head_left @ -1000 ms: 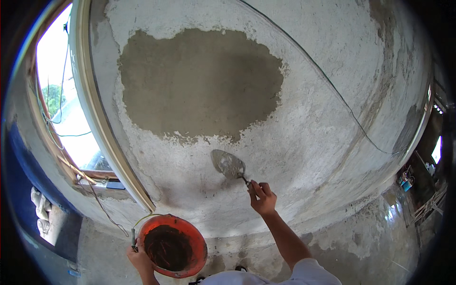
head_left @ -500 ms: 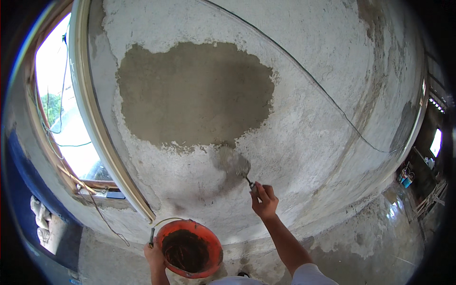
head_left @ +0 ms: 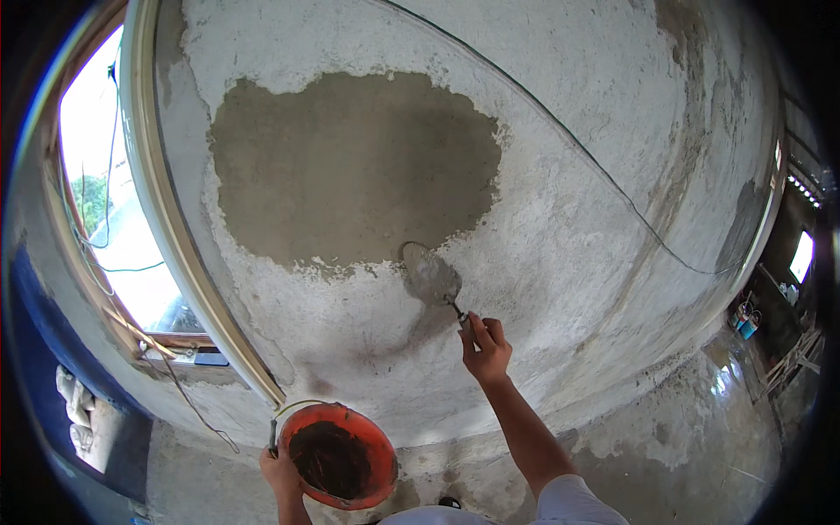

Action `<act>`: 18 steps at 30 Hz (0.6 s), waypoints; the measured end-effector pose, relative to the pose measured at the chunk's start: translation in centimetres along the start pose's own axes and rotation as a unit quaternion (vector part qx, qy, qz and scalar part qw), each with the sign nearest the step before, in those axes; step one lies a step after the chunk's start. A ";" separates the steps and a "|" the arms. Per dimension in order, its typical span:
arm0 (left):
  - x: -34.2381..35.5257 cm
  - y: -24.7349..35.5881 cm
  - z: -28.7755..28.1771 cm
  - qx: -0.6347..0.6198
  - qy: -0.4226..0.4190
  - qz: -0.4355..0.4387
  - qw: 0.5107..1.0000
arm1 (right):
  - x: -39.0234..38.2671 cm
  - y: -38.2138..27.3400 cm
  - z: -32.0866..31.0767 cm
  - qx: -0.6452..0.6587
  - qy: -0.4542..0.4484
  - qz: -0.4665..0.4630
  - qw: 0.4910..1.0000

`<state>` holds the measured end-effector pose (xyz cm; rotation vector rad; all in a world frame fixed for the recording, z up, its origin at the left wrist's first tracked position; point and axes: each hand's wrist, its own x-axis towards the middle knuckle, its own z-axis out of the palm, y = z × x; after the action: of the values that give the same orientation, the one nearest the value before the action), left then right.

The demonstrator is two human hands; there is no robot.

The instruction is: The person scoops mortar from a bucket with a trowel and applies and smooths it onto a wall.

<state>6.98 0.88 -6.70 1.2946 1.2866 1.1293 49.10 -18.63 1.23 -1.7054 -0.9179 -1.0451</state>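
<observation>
Trowel (head_left: 434, 278) is at the lower edge of the patch (head_left: 350, 171), right fingers (head_left: 494, 331) wrapped round its handle (head_left: 465, 322), probably the best spot to grab something that looks light and stiff, while left fingers (head_left: 275, 464) clutch a likely heavier bucket (head_left: 379, 453).

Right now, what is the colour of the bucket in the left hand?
The bucket is orange-red; the head view shows it best.

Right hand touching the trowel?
Touching: the head view shows the right hand closed around the handle end of the trowel.
</observation>
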 end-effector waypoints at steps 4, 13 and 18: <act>0.4 -0.8 0.0 0.014 -0.005 0.002 1.000 | -2.3 1.7 0.5 -0.017 -0.036 0.007 0.999; -0.3 -1.7 -1.8 -0.062 0.051 0.000 0.997 | -18.0 -4.3 -6.1 0.112 -0.163 0.200 0.960; 0.7 -5.2 -2.3 0.003 0.056 0.010 0.998 | -19.5 -8.1 -12.0 0.345 -0.361 0.468 0.729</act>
<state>4.07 1.57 -11.56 1.2666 1.3623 1.2286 31.79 -29.90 -11.45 -1.5424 -0.5890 0.6440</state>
